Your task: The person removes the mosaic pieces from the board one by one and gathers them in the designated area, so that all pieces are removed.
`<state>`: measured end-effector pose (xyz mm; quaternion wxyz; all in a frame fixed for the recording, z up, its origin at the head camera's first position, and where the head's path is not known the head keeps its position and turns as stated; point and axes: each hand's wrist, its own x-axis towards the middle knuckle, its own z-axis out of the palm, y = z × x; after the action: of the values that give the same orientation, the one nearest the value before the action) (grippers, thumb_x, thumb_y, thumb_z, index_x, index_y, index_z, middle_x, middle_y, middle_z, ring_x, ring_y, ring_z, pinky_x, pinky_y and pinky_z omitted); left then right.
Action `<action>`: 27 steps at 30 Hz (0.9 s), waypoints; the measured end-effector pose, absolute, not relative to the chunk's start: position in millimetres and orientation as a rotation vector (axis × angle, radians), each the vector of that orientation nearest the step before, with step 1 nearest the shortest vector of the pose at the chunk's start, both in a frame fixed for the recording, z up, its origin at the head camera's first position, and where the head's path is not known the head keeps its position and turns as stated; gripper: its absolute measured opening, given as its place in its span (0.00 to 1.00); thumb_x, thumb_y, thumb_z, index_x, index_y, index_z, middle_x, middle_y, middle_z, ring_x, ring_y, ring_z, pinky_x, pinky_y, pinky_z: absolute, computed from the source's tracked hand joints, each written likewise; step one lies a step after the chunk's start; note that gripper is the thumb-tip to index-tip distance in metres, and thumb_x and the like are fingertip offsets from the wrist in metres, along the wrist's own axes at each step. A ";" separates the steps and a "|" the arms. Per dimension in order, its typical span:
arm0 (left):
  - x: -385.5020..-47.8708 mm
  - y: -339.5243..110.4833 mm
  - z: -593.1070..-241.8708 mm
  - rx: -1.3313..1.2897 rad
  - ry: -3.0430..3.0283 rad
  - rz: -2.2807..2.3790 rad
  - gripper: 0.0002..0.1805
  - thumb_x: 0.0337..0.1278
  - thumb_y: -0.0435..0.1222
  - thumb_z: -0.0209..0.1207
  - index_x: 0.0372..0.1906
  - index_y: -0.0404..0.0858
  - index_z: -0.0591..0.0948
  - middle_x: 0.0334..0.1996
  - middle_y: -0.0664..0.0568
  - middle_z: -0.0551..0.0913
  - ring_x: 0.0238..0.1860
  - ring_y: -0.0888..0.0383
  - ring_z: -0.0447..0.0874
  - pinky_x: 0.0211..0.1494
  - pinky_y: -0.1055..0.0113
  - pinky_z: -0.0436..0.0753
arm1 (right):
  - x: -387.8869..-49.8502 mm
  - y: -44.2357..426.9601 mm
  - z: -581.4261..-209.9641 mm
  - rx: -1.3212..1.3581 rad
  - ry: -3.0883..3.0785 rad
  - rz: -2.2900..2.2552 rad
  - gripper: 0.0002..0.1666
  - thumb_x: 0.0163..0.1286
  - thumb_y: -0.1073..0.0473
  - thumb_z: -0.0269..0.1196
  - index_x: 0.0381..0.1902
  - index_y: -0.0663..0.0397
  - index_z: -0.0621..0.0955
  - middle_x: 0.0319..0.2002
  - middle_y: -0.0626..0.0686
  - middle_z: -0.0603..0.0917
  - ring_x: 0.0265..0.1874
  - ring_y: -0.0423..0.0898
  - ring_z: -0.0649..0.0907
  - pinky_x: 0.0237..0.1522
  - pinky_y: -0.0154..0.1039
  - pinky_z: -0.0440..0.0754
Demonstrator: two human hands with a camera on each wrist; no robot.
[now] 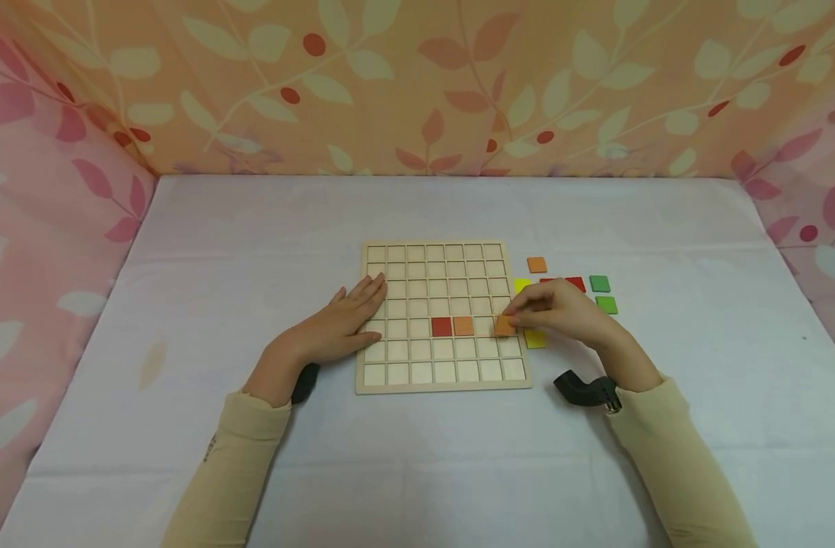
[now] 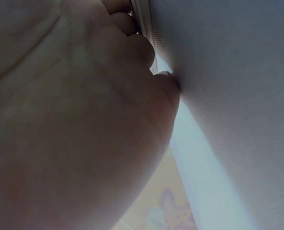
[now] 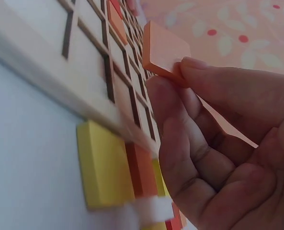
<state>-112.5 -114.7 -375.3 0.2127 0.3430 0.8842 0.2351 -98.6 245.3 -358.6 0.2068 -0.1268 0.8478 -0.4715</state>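
My right hand (image 1: 561, 308) pinches an orange square tile (image 1: 505, 326) between thumb and fingers, over the right side of a wooden grid board (image 1: 444, 387). In the right wrist view the pinched orange tile (image 3: 165, 50) stands tilted, clear of the board. A red tile (image 1: 441, 326) and another orange tile (image 1: 463, 326) lie side by side in cells of one row. My left hand (image 1: 342, 320) rests with straight fingers on the board's left edge. The left wrist view shows mostly its palm (image 2: 74, 115), dark and close.
Right of the board lie loose tiles: an orange one (image 1: 537, 265), green ones (image 1: 600, 284), a red one (image 1: 576, 285) and yellow ones (image 1: 535, 339). My right hand partly covers this group. A white cloth (image 1: 417, 464) covers the table, with patterned curtains (image 1: 417, 91) behind and beside it.
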 end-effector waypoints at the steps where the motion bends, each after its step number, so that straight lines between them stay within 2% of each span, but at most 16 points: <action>1: -111.9 -114.8 -375.4 0.951 2.455 0.656 0.41 0.68 0.41 0.51 0.74 0.33 0.42 0.75 0.45 0.35 0.74 0.50 0.29 0.71 0.46 0.36 | -96.7 248.2 -358.6 -0.347 2.368 -1.315 0.09 0.60 0.62 0.67 0.38 0.60 0.85 0.37 0.54 0.86 0.37 0.43 0.82 0.40 0.32 0.79; 8: -111.1 -116.4 -374.4 0.941 2.425 0.635 0.41 0.69 0.42 0.51 0.74 0.34 0.41 0.75 0.47 0.33 0.74 0.51 0.27 0.71 0.46 0.35 | -89.6 265.6 -359.8 -0.360 2.354 -1.397 0.11 0.60 0.65 0.67 0.40 0.65 0.84 0.38 0.55 0.85 0.37 0.42 0.84 0.39 0.33 0.81; 15: -109.9 -118.4 -372.9 0.959 2.411 0.584 0.44 0.67 0.43 0.53 0.74 0.35 0.39 0.75 0.46 0.32 0.73 0.50 0.26 0.71 0.45 0.34 | -87.1 278.8 -354.2 -0.339 2.415 -1.351 0.10 0.60 0.62 0.67 0.39 0.62 0.84 0.35 0.52 0.85 0.34 0.44 0.83 0.38 0.32 0.80; 20: -110.2 -119.2 -371.2 0.947 2.415 0.580 0.44 0.67 0.44 0.54 0.75 0.37 0.39 0.75 0.48 0.33 0.74 0.52 0.26 0.71 0.47 0.34 | -84.2 290.4 -352.5 -0.379 2.417 -1.364 0.09 0.62 0.64 0.66 0.39 0.64 0.84 0.34 0.54 0.87 0.34 0.45 0.85 0.37 0.32 0.80; 27: -112.0 -120.7 -370.0 0.947 2.390 0.618 0.45 0.66 0.42 0.55 0.74 0.36 0.40 0.75 0.46 0.33 0.74 0.51 0.26 0.71 0.46 0.34 | -82.0 304.3 -349.6 -0.358 2.473 -1.262 0.07 0.61 0.64 0.67 0.37 0.62 0.85 0.33 0.52 0.86 0.32 0.44 0.83 0.35 0.31 0.80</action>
<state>-112.0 -120.7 -370.0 0.2465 0.3471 0.8761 0.2265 -82.0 304.3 -349.6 0.1701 -0.1261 0.8705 -0.4443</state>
